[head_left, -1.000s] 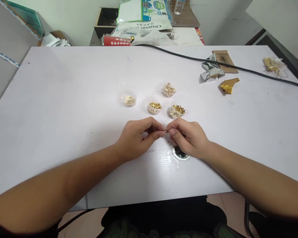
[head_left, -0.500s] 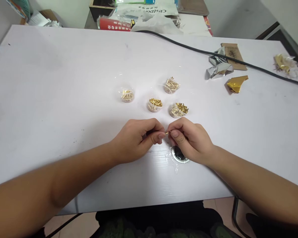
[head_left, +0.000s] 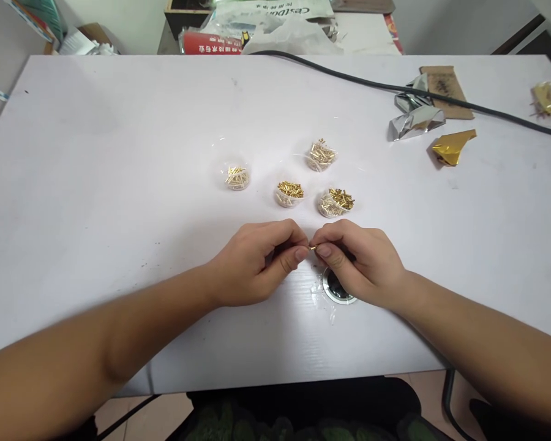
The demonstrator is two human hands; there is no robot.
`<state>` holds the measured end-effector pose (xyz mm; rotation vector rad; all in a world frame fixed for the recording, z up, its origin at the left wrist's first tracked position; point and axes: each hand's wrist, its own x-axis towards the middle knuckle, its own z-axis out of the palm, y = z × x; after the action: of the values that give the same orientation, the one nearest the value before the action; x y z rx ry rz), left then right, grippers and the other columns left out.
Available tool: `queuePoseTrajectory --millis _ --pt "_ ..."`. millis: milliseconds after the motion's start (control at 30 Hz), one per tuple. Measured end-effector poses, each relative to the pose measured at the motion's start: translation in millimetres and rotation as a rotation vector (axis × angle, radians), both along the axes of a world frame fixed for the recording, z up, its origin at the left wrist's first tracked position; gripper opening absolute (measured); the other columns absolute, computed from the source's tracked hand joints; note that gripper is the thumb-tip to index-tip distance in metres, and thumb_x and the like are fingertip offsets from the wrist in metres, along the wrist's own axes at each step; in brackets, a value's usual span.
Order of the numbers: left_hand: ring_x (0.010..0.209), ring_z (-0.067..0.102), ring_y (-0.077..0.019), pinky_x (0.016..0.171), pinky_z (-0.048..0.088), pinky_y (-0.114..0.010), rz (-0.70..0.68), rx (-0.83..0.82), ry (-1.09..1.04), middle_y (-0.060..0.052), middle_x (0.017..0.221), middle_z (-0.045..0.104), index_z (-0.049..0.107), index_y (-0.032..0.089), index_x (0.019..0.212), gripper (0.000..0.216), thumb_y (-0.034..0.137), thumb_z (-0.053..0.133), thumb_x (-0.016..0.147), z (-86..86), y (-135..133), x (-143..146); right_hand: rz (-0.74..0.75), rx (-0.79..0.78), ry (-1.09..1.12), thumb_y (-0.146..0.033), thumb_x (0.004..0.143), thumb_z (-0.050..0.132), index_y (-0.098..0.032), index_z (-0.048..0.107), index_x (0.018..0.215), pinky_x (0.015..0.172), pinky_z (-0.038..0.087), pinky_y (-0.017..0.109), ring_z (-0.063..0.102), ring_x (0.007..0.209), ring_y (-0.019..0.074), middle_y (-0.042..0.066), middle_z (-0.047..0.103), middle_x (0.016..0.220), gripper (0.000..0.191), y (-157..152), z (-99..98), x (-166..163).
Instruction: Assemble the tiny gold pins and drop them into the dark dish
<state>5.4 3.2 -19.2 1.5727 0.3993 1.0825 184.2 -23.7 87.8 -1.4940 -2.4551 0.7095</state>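
Note:
My left hand (head_left: 266, 260) and my right hand (head_left: 360, 260) meet fingertip to fingertip above the white table. Between them shows a tiny gold metal pin (head_left: 313, 248), pinched by the thumb and forefinger of each hand; whether it is one piece or two joined is too small to tell. Partly under my right hand lies a round black disc with a silver rim (head_left: 338, 288). Just beyond the hands stand small clear cups of gold pins: a left cup (head_left: 237, 177), a middle cup (head_left: 289, 193), a right cup (head_left: 335, 202) and a rear cup (head_left: 322, 155).
A black cable (head_left: 367, 86) crosses the back right of the table. Near it lie silver foil (head_left: 417, 121), gold foil (head_left: 453, 148), a brown cardboard piece (head_left: 447, 92) and a clear bag with gold bits (head_left: 550, 101). Plastic bags (head_left: 289, 35) sit beyond the far edge.
The camera view has shifted slightly, so the table items appear a little displaced. Both hands keep the same pinch at the gold pin, fingertips still close together.

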Motion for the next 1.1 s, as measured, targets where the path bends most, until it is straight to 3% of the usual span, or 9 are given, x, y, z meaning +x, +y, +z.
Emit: queuePoseTrajectory --millis 533,733,1100 --pt "0.050 0.041 -0.0034 0.049 0.036 -0.014 -0.005 -0.010 0.001 0.005 0.059 0.052 0.056 0.015 0.081 0.013 0.021 0.052 0.092 1.5 0.9 0.0 0.017 -0.022 -0.002 -0.017 0.097 0.046 -0.022 0.051 0.091 0.050 0.045 0.021 0.054 0.052 0.0097 -0.003 0.059 0.064 0.009 -0.1 0.7 -2.0" --pt "0.048 0.037 -0.0021 0.047 0.033 -0.013 0.008 0.005 0.001 0.007 0.057 0.047 0.056 0.015 0.077 0.012 0.018 0.054 0.089 1.1 0.6 0.6 0.126 0.169 0.012 -0.010 0.092 0.048 -0.021 0.055 0.088 0.061 0.047 0.028 0.054 0.071 0.0149 0.004 0.057 0.079 0.014 3.4 -1.2 -3.6" --pt "0.050 0.039 -0.0024 0.049 0.035 -0.013 0.020 0.018 0.022 0.007 0.059 0.049 0.056 0.015 0.075 0.012 0.014 0.054 0.087 2.7 -0.5 0.7 0.132 0.291 -0.129 0.002 0.084 0.046 -0.024 0.054 0.089 0.059 0.048 0.027 0.057 0.069 0.0140 0.003 0.058 0.080 0.027 -3.7 -3.1 -2.1"
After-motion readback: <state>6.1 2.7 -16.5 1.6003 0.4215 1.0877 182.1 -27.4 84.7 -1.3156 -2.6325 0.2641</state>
